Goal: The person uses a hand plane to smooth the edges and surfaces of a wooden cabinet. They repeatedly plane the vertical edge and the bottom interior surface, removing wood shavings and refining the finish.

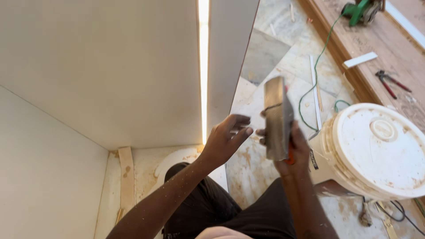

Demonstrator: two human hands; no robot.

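My right hand [295, 152] grips a flat metal scraper blade [276, 117] with an orange handle, held upright in front of me. My left hand [226, 137] is just left of the blade, fingers spread and reaching toward it, holding nothing. Both hands hover beside the edge of a white cabinet panel [228, 57]. A narrow lit gap [203, 66] separates that panel from the wide white panel [102, 71] to its left.
A white lidded bucket [376, 148] stands at my right. A green cable [316, 66] runs over the dusty tiled floor [270, 53] to a green power tool [361, 11] on a wooden board [394, 53], near red-handled pliers [392, 82]. A wood strip [126, 177] lies below the cabinet.
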